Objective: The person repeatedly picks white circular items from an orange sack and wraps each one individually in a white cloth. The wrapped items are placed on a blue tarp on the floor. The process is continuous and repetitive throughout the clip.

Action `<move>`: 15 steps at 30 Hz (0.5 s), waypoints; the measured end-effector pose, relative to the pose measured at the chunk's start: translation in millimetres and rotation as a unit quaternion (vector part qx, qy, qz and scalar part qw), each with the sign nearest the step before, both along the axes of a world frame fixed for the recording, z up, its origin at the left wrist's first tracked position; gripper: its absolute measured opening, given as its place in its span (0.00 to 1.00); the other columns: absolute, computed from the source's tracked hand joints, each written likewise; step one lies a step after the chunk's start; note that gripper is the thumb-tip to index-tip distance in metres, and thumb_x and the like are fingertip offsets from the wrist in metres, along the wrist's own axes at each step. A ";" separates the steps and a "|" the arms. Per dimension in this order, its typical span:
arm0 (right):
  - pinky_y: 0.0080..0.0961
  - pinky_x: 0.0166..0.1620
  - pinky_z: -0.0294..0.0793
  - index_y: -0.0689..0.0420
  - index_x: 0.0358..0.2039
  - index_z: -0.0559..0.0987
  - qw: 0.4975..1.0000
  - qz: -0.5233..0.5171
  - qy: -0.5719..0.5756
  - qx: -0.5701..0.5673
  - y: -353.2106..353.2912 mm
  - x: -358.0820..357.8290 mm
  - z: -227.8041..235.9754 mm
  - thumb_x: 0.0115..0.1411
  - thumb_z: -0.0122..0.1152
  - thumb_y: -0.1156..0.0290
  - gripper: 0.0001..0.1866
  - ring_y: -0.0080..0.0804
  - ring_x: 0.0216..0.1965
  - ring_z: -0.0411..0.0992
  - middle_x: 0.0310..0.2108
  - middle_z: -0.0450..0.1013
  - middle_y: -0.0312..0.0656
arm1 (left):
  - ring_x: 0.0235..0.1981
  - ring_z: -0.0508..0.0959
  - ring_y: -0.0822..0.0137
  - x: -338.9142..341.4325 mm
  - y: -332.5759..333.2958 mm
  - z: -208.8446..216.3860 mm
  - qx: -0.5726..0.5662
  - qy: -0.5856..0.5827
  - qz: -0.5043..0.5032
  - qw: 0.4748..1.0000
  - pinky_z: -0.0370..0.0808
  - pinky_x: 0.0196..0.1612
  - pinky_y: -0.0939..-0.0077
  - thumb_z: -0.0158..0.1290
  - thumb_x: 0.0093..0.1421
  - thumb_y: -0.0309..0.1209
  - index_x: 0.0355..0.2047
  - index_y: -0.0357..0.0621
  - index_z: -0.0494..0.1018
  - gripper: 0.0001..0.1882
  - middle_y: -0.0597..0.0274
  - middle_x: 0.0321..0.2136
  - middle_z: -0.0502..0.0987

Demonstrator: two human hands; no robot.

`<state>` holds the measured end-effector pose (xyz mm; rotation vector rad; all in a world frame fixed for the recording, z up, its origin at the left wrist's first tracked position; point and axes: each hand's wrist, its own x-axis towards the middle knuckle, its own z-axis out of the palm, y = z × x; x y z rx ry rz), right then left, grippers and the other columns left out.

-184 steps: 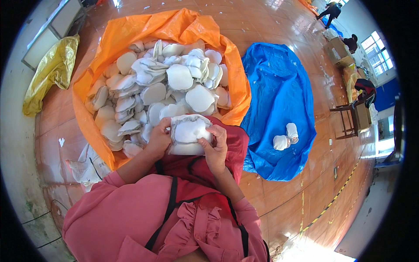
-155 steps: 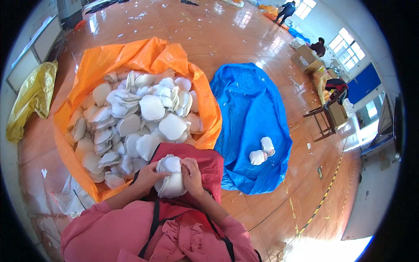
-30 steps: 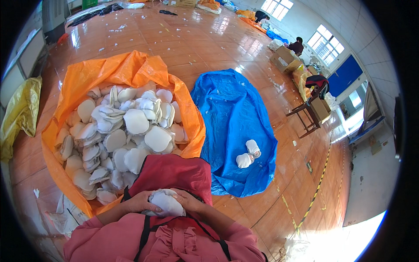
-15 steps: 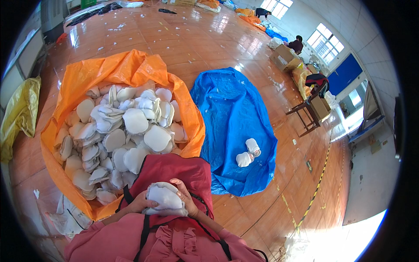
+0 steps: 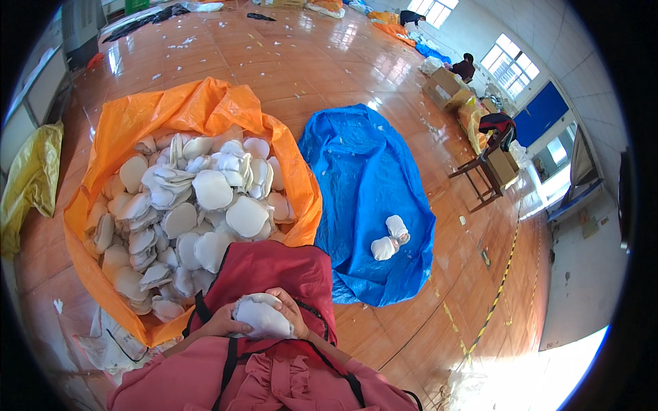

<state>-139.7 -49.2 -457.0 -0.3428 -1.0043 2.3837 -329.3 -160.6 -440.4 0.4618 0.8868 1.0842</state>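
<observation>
- Where tiled floor [image 5: 267, 82] is covered ahead-left of the grip, an orange bag [image 5: 185, 103] is spread.
- A white pad [image 5: 262, 317] is clasped between curled left hand [image 5: 223, 320] and right hand [image 5: 292, 312].

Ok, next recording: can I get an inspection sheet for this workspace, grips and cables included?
Surface: glossy reddish tiled floor, blue sheeting spread on it.
Work things: white padded piece in hand; orange sack full of white pads; two white bundles on the blue sheeting.
Clutter: white scraps on the floor; yellow sack at left.
Grips: left grip and right grip both hold the padded piece.
Cables: none certain; thin dark line on a white sack.
Surroundings: wooden chair, cardboard box, two people farther off.
</observation>
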 end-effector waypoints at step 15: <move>0.30 0.59 0.67 0.52 0.64 0.59 0.995 0.061 -0.072 -0.028 10.0 11.4 13.0 0.53 0.73 0.59 0.43 0.31 0.56 0.65 0.56 0.64 0.39 | 0.48 0.75 0.67 -0.4 23.0 31.3 -0.037 0.098 0.001 0.994 0.71 0.54 0.72 0.64 0.53 0.33 0.58 0.38 0.67 0.33 0.59 0.48 0.75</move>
